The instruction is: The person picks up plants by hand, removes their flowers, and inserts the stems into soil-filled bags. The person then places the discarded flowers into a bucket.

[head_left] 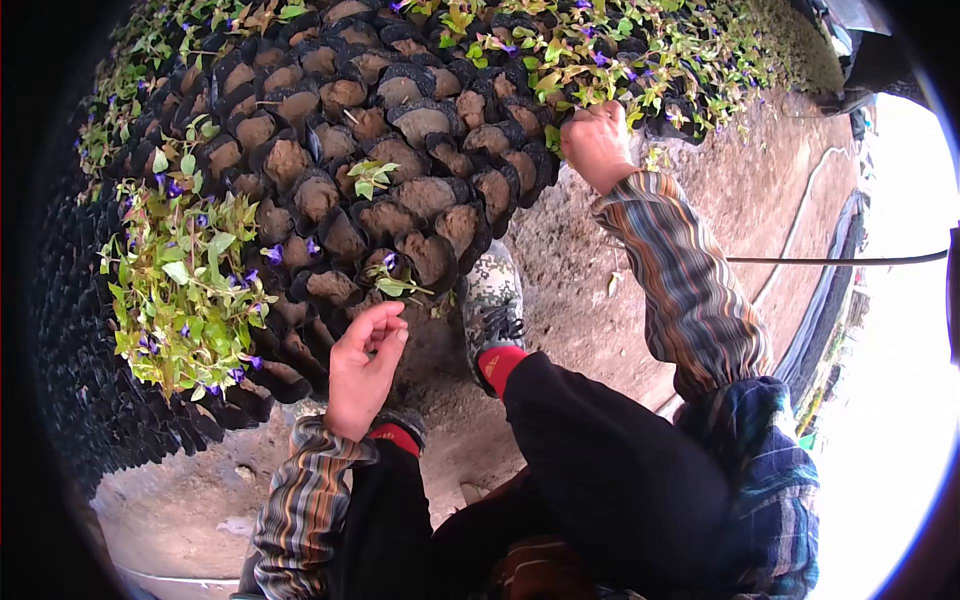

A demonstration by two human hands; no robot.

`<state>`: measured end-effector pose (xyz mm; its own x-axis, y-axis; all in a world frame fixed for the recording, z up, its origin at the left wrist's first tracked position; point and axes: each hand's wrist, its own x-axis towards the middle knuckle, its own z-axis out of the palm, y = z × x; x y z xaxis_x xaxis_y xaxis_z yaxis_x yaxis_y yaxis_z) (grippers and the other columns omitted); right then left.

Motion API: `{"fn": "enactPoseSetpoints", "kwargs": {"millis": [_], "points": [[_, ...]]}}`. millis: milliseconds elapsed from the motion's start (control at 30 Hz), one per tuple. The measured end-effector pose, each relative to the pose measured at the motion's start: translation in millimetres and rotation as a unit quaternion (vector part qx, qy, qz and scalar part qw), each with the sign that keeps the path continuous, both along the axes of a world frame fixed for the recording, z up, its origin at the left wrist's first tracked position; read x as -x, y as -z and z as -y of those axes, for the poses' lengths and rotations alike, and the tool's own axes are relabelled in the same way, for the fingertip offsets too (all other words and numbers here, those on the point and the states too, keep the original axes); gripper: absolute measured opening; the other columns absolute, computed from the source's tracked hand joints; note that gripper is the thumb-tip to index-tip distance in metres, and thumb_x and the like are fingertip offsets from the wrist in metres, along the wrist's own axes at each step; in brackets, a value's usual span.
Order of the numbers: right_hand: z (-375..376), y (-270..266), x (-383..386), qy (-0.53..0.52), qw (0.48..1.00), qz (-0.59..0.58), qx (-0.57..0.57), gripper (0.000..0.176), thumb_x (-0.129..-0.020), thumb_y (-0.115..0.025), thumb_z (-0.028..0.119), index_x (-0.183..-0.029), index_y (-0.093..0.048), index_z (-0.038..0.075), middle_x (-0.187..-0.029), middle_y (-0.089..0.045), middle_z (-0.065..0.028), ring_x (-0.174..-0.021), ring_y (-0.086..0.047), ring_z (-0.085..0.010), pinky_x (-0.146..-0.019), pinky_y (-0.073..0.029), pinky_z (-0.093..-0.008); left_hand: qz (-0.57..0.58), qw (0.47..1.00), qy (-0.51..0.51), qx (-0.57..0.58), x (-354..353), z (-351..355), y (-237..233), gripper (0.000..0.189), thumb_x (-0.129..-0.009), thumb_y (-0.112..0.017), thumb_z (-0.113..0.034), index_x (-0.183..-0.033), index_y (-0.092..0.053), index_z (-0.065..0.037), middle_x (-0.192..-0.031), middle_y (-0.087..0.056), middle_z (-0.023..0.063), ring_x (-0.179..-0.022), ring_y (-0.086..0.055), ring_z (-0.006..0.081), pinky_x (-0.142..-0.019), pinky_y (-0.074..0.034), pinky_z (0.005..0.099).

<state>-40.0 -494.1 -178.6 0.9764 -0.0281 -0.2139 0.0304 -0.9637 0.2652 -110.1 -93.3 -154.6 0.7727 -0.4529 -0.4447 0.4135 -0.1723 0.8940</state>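
Many small black grow bags filled with soil [400, 190] stand packed together on the ground in front of me. My left hand [362, 368] hovers at the near edge of the bags, fingers curled loosely, just below a small green seedling [392, 282]; whether it holds anything I cannot tell. My right hand [596, 142] reaches out to the far bags and grips the stems of leafy plants with purple flowers [575, 55].
A clump of flowering plants [185, 290] fills bags at the left. My camouflage shoe [492, 300] and dark trouser legs sit on bare dirt ground [740, 200]. A thin hose and dark sheeting edge run along the right.
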Motion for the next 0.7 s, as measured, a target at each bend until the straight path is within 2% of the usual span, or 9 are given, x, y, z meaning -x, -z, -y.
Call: {"fn": "enactPoseSetpoints", "kwargs": {"millis": [233,300,367,433,467,500,567,667,700], "points": [[-10,23,3,-0.019,0.999,0.013,0.036,0.013,-0.075,-0.061,0.009,-0.077,-0.073,0.013,-0.089,-0.066,-0.0067,-0.102,-0.058,-0.0259,-0.103,-0.028,-0.0486,-0.007,1.0,-0.003,-0.003,-2,0,-4,0.027,-0.09,-0.063,-0.002,-0.117,-0.062,-0.004,-0.095,-0.064,0.002,-0.084,-0.056,0.0071,-0.077,-0.048,0.023],[-20,11,3,0.02,0.998,-0.01,0.057,0.011,-0.078,-0.066,0.017,-0.085,-0.072,0.012,-0.09,-0.063,-0.0055,-0.1,-0.056,-0.0253,-0.1,-0.029,-0.0489,-0.01,1.0,-0.016,0.001,-2,-6,-2,0.027,-0.091,-0.064,-0.003,-0.117,-0.062,-0.004,-0.096,-0.064,0.0017,-0.084,-0.056,0.0066,-0.076,-0.048,0.0221],[-48,-8,8,-0.032,0.989,0.141,0.003,0.014,-0.077,-0.069,0.018,-0.089,-0.071,0.012,-0.093,-0.062,-0.0054,-0.103,-0.055,-0.0256,-0.1,-0.03,-0.0486,-0.004,0.997,-0.074,0.014,-4,-14,0,0.026,-0.093,-0.061,-0.005,-0.119,-0.06,-0.002,-0.098,-0.064,0.0032,-0.086,-0.059,0.0085,-0.078,-0.049,0.0228],[-97,-34,14,-0.038,0.963,0.146,-0.222,0.015,-0.076,-0.073,0.019,-0.088,-0.071,0.012,-0.091,-0.062,-0.0053,-0.098,-0.057,-0.0274,-0.095,-0.037,-0.0452,-0.004,0.991,-0.132,0.016,-10,-21,1,0.024,-0.095,-0.059,-0.008,-0.118,-0.06,-0.001,-0.097,-0.064,0.0032,-0.083,-0.061,0.0098,-0.076,-0.048,0.023],[-124,-41,18,-0.027,0.932,0.055,-0.357,0.014,-0.076,-0.072,0.021,-0.086,-0.071,0.012,-0.088,-0.062,-0.0057,-0.093,-0.059,-0.0274,-0.091,-0.039,-0.0424,0.002,0.989,-0.144,0.009,-12,-24,2,0.024,-0.095,-0.059,-0.007,-0.118,-0.061,-0.001,-0.097,-0.065,0.0032,-0.083,-0.062,0.01,-0.075,-0.048,0.023],[-150,-44,21,-0.014,0.875,-0.038,-0.482,0.013,-0.077,-0.072,0.023,-0.084,-0.071,0.011,-0.085,-0.062,-0.0061,-0.088,-0.061,-0.0274,-0.087,-0.042,-0.0396,0.008,0.988,-0.156,0.001,-13,-25,2,0.024,-0.095,-0.059,-0.007,-0.118,-0.061,-0.001,-0.098,-0.065,0.0032,-0.083,-0.062,0.0102,-0.075,-0.048,0.023],[-191,-38,33,-0.117,0.892,-0.085,-0.428,0.015,-0.078,-0.071,0.024,-0.08,-0.07,0.009,-0.079,-0.062,-0.0068,-0.079,-0.063,-0.026,-0.078,-0.047,-0.0388,-0.014,0.988,-0.152,-0.01,-15,-26,0,0.023,-0.095,-0.059,-0.007,-0.117,-0.061,-0.001,-0.098,-0.065,0.0034,-0.083,-0.062,0.0103,-0.074,-0.048,0.0231],[-210,-8,37,-0.17,0.955,-0.086,-0.229,0.018,-0.077,-0.071,0.025,-0.078,-0.068,0.007,-0.078,-0.062,-0.0073,-0.081,-0.065,-0.0241,-0.07,-0.048,-0.0396,-0.023,0.99,-0.138,0.001,-12,-24,0,0.023,-0.095,-0.059,-0.008,-0.116,-0.062,-0.002,-0.099,-0.066,0.0035,-0.083,-0.062,0.0105,-0.074,-0.049,0.0233],[-208,-7,36,-0.121,0.94,-0.114,-0.299,0.018,-0.077,-0.07,0.024,-0.079,-0.069,0.006,-0.076,-0.063,-0.0092,-0.079,-0.065,-0.0269,-0.069,-0.048,-0.0395,-0.023,0.991,-0.133,0.01,-10,-24,2,0.022,-0.095,-0.059,-0.008,-0.116,-0.062,-0.002,-0.099,-0.066,0.0035,-0.083,-0.062,0.0105,-0.074,-0.049,0.0234]]}}
